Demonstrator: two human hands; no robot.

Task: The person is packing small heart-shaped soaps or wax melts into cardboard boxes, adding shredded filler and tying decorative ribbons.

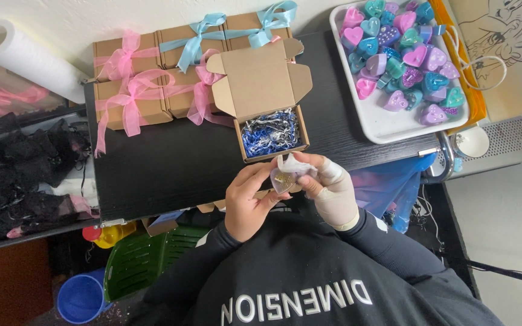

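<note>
Black tabletop (170, 169) spreads below me, an open cardboard box (267, 99) of blue shreds on it. Just under the box, my left hand (246, 202) and bandaged right hand (333, 190) together pinch a small heart-shaped piece (283, 179) and white tissue (291, 164).

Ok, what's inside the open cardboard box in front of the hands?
The open cardboard box holds blue and silvery-white shredded filler across its whole opening. No item lies on top. The filler hides the box bottom, so anything under it cannot be seen.
</note>
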